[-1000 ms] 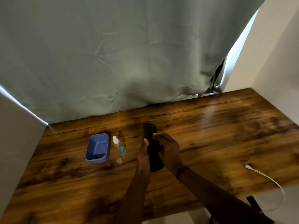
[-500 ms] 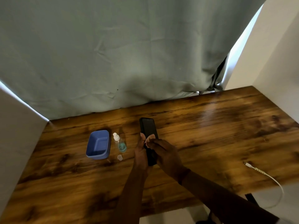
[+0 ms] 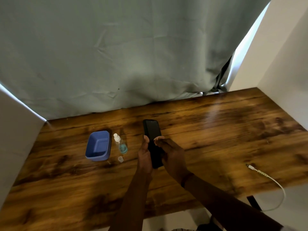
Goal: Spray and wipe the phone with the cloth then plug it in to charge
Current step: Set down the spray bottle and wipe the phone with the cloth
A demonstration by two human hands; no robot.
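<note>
two hands point(image 3: 145, 155) point(image 3: 173, 157) hold one phone point(image 3: 152, 130).

Both forearms are bare, with no sleeves showing. The right hand point(image 3: 173, 157) has a thin dark band around its wrist. The left hand point(image 3: 145, 155) and its wrist carry nothing, and the fingernails look dark

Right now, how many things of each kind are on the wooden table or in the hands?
Phone: 1, held by both hands
Blue tub: 1
Spray bottle: 1
Small clear cap: 1
White charging cable: 1
Cloth: 0 seen
Total: 5
</note>
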